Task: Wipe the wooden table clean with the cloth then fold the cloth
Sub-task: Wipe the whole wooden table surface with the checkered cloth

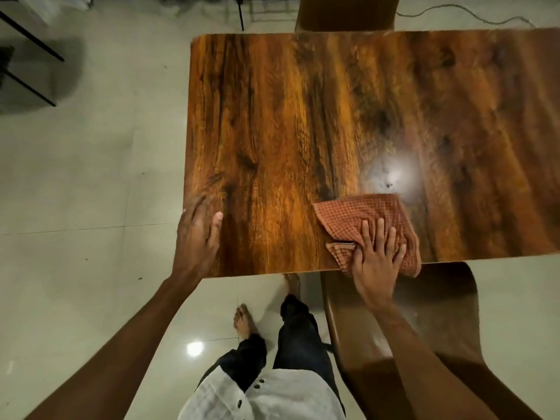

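Pale tiled floor all around, glossy, catching a ceiling light down by the bare feet. Centre stage is the wooden worktop, dark streaky grain, with a bright glare patch just above the cloth. Two brown chairs: one tucked at the near edge on the right, under the right forearm, and another at the far side. The person stands at the near edge in a white buttoned shirt and dark trousers.

Now the hands. The left hand lies flat and open at the worktop's near left corner, fingers spread over the edge, thumb on the wood, holding nothing. The right hand is open too, palm down, fingers splayed, pressing the cloth against the wood without gripping it.

And the cloth: reddish-orange checked, bunched and partly doubled over, sitting at the worktop's near edge right of centre, one corner hanging just past the edge over the near chair.
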The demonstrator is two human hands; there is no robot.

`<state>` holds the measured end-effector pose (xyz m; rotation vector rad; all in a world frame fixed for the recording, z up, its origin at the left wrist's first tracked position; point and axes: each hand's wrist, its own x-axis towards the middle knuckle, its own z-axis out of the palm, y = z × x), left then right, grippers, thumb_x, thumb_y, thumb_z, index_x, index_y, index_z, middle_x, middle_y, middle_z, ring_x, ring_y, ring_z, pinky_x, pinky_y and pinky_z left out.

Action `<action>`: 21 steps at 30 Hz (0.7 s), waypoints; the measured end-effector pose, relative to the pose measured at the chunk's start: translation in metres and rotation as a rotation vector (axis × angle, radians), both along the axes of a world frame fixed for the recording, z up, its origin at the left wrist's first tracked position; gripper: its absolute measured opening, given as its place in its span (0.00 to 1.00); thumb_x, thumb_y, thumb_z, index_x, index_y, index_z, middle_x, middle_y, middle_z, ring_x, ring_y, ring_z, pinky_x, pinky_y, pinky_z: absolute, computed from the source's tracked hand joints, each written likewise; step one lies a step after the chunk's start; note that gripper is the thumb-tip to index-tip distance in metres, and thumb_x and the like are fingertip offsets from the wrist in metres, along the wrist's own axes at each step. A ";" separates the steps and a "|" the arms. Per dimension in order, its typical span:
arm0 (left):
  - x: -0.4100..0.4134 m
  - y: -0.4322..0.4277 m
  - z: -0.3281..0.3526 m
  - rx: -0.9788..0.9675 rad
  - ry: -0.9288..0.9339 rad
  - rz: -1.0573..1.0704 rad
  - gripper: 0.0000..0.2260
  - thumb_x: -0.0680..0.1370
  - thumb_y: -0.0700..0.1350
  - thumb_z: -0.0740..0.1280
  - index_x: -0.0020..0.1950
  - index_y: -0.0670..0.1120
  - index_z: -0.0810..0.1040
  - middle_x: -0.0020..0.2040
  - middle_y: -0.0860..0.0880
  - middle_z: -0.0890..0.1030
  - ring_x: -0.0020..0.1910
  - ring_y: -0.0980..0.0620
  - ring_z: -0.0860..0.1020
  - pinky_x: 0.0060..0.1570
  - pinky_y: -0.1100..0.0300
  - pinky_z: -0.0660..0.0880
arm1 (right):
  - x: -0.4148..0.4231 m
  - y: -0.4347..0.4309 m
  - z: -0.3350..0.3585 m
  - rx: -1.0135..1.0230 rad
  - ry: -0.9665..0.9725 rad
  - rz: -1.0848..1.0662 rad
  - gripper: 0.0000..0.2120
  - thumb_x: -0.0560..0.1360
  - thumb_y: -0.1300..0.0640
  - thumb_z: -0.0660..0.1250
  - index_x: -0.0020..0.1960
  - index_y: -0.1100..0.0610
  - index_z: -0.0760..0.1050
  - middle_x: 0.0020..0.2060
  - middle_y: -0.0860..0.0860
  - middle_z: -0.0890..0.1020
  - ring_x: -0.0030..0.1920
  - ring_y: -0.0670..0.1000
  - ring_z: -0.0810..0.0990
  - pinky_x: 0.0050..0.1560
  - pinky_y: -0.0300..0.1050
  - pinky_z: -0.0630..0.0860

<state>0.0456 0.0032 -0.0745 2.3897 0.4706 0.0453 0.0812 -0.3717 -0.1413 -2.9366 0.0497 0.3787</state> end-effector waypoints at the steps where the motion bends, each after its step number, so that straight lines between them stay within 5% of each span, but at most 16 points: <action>1: 0.005 -0.003 -0.002 0.006 0.011 -0.008 0.25 0.85 0.58 0.53 0.78 0.46 0.67 0.78 0.47 0.67 0.78 0.46 0.65 0.78 0.45 0.62 | 0.006 0.002 0.000 -0.010 0.015 -0.004 0.32 0.82 0.41 0.46 0.85 0.46 0.48 0.85 0.53 0.48 0.84 0.63 0.47 0.78 0.75 0.50; 6: 0.039 -0.011 -0.014 0.179 0.065 -0.058 0.25 0.85 0.64 0.48 0.78 0.55 0.64 0.78 0.53 0.68 0.78 0.51 0.65 0.79 0.51 0.52 | 0.070 0.046 -0.006 -0.030 0.010 0.307 0.32 0.82 0.39 0.45 0.85 0.43 0.44 0.85 0.51 0.45 0.84 0.63 0.44 0.78 0.74 0.50; 10: 0.068 -0.005 -0.009 0.114 0.055 -0.003 0.24 0.85 0.63 0.49 0.78 0.55 0.65 0.78 0.53 0.68 0.77 0.52 0.65 0.77 0.45 0.64 | 0.146 0.089 -0.002 -0.022 0.003 0.290 0.32 0.84 0.40 0.49 0.85 0.45 0.45 0.85 0.54 0.46 0.83 0.66 0.45 0.77 0.76 0.48; 17: 0.059 0.028 0.008 0.028 0.043 0.271 0.24 0.85 0.58 0.51 0.78 0.49 0.67 0.79 0.48 0.67 0.79 0.49 0.64 0.77 0.43 0.63 | 0.118 0.206 -0.009 0.026 0.014 1.042 0.34 0.82 0.34 0.51 0.84 0.42 0.49 0.85 0.52 0.49 0.83 0.66 0.50 0.76 0.77 0.48; 21: 0.029 0.043 0.003 0.042 0.079 0.415 0.21 0.86 0.55 0.54 0.77 0.49 0.68 0.79 0.49 0.68 0.78 0.49 0.65 0.77 0.45 0.63 | 0.184 0.275 -0.009 -0.008 -0.021 1.008 0.31 0.83 0.37 0.49 0.84 0.42 0.51 0.85 0.52 0.48 0.83 0.65 0.47 0.75 0.78 0.47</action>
